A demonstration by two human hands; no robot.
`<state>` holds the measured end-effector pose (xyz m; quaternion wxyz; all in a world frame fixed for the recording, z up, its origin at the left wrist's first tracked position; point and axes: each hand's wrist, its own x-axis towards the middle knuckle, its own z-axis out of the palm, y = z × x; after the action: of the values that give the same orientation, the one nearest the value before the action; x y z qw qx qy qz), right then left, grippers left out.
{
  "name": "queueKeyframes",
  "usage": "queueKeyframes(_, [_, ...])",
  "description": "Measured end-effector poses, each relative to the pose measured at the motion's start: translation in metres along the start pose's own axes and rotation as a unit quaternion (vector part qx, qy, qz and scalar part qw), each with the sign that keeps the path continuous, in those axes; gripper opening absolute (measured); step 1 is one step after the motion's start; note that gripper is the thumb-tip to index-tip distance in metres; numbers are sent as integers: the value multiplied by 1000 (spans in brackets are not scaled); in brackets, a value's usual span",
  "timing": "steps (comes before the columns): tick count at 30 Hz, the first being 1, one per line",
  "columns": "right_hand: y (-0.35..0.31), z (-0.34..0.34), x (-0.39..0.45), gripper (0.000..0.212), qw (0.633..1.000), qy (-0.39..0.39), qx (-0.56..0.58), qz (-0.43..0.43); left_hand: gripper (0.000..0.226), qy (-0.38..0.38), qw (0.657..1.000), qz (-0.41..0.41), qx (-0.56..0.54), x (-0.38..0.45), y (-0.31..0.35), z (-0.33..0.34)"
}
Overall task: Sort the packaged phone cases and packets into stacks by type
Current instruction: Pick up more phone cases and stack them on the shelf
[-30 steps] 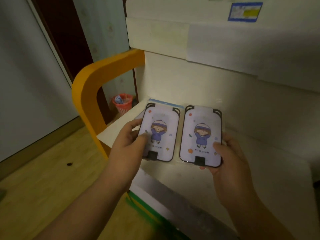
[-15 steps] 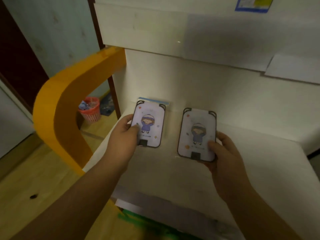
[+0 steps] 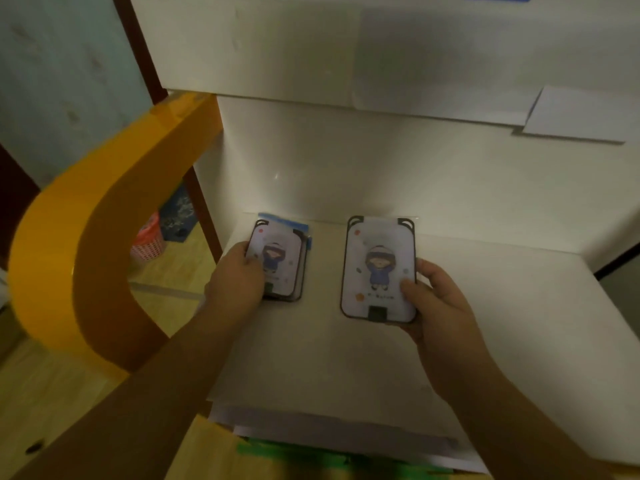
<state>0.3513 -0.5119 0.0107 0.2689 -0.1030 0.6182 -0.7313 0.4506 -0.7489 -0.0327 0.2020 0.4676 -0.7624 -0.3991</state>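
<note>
Placing looks like the step in hand: the left hand (image 3: 237,280) sets one packaged phone case (image 3: 277,263) on a small stack at the white surface's (image 3: 485,323) back left, fingers curled over its near-left edge. The right hand (image 3: 434,303) pinches a matching case (image 3: 379,270), thumb on its face. Next it likely needs setting on the same stack.
</note>
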Motion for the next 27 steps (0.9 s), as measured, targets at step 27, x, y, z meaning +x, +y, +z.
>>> queueKeyframes(27, [32,90,58,24,981,-40,-187,31,43,-14,980,93,178,-1,-1,-27])
